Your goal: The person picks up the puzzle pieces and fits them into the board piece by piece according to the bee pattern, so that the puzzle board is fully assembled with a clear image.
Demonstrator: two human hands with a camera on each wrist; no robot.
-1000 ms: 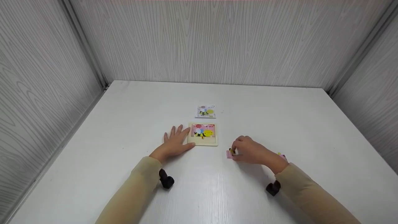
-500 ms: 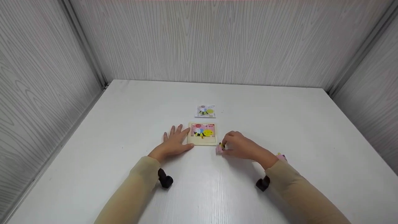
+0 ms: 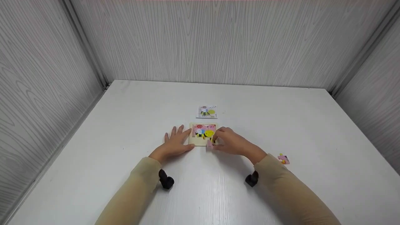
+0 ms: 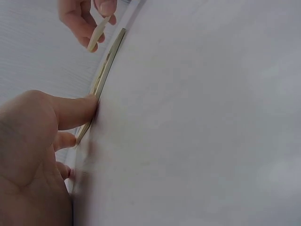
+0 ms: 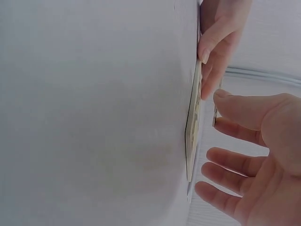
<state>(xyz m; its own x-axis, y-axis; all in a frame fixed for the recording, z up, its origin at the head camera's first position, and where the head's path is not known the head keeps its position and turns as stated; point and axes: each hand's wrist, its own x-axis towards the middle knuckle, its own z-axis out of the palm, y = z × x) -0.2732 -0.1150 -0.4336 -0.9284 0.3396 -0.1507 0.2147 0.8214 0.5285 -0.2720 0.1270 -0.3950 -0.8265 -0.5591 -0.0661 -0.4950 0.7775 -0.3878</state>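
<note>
A wooden jigsaw puzzle tray [image 3: 200,142] lies mid-table, its upper part filled with a pink, yellow and blue bee picture and its lower strip bare wood. My left hand [image 3: 173,145] rests flat beside it with fingers spread, index finger and thumb touching its left edge. Between thumb and fingers my right hand [image 3: 232,142] pinches a pink puzzle piece [image 3: 209,144] over the tray's lower right. In the right wrist view, that thin puzzle piece [image 5: 215,115] is held above the puzzle tray [image 5: 192,127], with a gap between them.
Behind the tray lies a square picture card [image 3: 207,112] with the same bee design. Another pink puzzle piece [image 3: 283,158] with yellow on it lies on the white table [image 3: 140,103] at the right. Grey wood-grain panels [image 3: 218,40] stand around the table.
My right hand has carried the pink puzzle piece leftward from the table to over the tray. The other loose piece, partly hidden before, is now uncovered. My left hand has stayed put.
</note>
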